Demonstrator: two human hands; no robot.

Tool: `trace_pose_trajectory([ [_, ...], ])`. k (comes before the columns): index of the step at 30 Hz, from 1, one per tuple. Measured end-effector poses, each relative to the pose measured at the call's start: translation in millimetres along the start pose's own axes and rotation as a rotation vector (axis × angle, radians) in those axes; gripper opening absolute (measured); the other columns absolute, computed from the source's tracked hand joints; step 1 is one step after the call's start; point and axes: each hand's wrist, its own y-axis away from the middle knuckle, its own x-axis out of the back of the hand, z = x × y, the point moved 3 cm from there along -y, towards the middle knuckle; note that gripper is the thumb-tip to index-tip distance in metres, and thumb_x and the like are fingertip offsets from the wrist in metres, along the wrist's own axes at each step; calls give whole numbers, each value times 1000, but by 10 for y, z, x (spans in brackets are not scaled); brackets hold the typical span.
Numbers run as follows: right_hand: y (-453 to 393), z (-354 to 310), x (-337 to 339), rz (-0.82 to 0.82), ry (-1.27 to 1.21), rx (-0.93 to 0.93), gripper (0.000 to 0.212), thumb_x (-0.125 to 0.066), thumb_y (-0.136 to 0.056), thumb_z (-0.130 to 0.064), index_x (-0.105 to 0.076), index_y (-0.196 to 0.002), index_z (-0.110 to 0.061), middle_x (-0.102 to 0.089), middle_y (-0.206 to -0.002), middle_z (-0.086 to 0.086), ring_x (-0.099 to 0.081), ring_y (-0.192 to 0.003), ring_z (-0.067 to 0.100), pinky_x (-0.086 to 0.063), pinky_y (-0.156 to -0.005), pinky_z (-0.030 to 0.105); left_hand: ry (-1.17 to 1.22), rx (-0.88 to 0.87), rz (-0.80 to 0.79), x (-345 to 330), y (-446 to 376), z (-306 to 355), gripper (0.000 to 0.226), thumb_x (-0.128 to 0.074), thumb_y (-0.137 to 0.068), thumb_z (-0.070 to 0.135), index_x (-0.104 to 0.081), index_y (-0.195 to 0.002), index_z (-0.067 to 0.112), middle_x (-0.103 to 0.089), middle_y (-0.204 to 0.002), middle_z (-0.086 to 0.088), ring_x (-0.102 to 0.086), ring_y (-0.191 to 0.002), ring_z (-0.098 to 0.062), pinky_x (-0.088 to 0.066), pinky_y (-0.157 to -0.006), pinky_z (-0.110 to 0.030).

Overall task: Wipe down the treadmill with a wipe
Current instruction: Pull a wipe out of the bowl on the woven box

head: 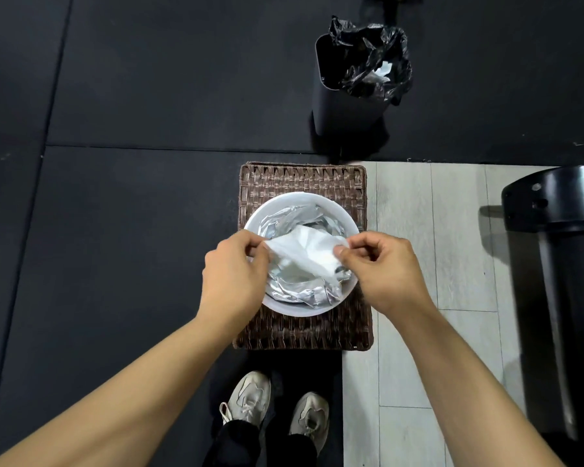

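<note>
A white wipe (305, 252) is stretched between my two hands above a round white tub (273, 306) lined with crinkled silver foil. My left hand (231, 274) pinches the wipe's left edge with thumb and fingers. My right hand (380, 267) pinches its right edge. The wipe's lower end still trails down into the foil. The tub stands on a brown woven wicker stand (304, 182). The black thing at the right edge (563, 264) may be part of the treadmill; I cannot tell.
A black bin (348, 106) with a black liner and crumpled white waste stands beyond the wicker stand. Dark rubber floor mats cover the left; pale wood-look flooring (418, 264) lies to the right. My shoes (277, 409) are below the stand.
</note>
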Motion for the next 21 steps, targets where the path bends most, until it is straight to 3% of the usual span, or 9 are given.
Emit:
trace_pose_trajectory([
  [2, -18, 42, 137, 109, 107, 22, 10, -73, -93, -24, -68, -84, -23, -63, -70, -10, -55, -55, -3, -44, -55, 13, -1, 26, 49, 85, -21, -62, 17, -54, -97, 26, -62, -84, 31, -70, -78, 7, -71, -69, -21, -61, -67, -48],
  [6, -36, 102, 277, 256, 188, -2, 7, -65, -97, -25, -64, -93, -20, -66, -76, -5, -64, -70, 14, -42, -59, 26, 12, 58, 72, 168, 23, -118, 12, -53, -91, 32, -58, -80, 30, -68, -79, 4, -69, -68, -26, -60, -66, -50],
  [10, -22, 149, 396, 404, 172, -60, 9, -61, -99, -25, -64, -98, -17, -63, -74, -6, -58, -67, 9, -39, -56, 25, 72, 173, 165, 253, 69, -165, 13, -52, -88, 32, -53, -82, 21, -68, -77, -2, -70, -70, -30, -60, -67, -52],
  [14, 1, 147, 426, 384, 107, -39, 11, -60, -99, -21, -70, -99, -17, -63, -72, -8, -59, -66, 9, -41, -58, 25, 225, 172, 186, 333, 120, -80, 22, -48, -88, 29, -56, -81, 10, -71, -82, 5, -68, -78, -29, -60, -79, -53],
  [16, 29, 135, 420, 385, 144, -37, 11, -59, -100, -21, -70, -97, -18, -61, -70, -9, -57, -64, 9, -40, -57, 25, 328, 146, 174, 335, 133, -13, 22, -46, -88, 23, -49, -75, 6, -58, -73, 3, -53, -71, -26, -55, -75, -49],
  [18, 56, 134, 457, 419, 160, -57, 13, -58, -100, -22, -69, -96, -18, -61, -71, -9, -57, -65, 7, -40, -56, 23, 447, 166, 217, 364, 130, 42, 23, -45, -85, 21, -36, -65, 14, -40, -72, -3, -38, -73, -23, -44, -70, -43],
  [21, 82, 135, 477, 396, 94, -34, 11, -62, -99, -22, -71, -92, -21, -65, -71, -8, -63, -69, 13, -43, -59, 25, 478, 162, 249, 400, 120, 102, 24, -46, -89, 20, -38, -67, 17, -39, -73, -4, -39, -70, -17, -40, -68, -35],
])
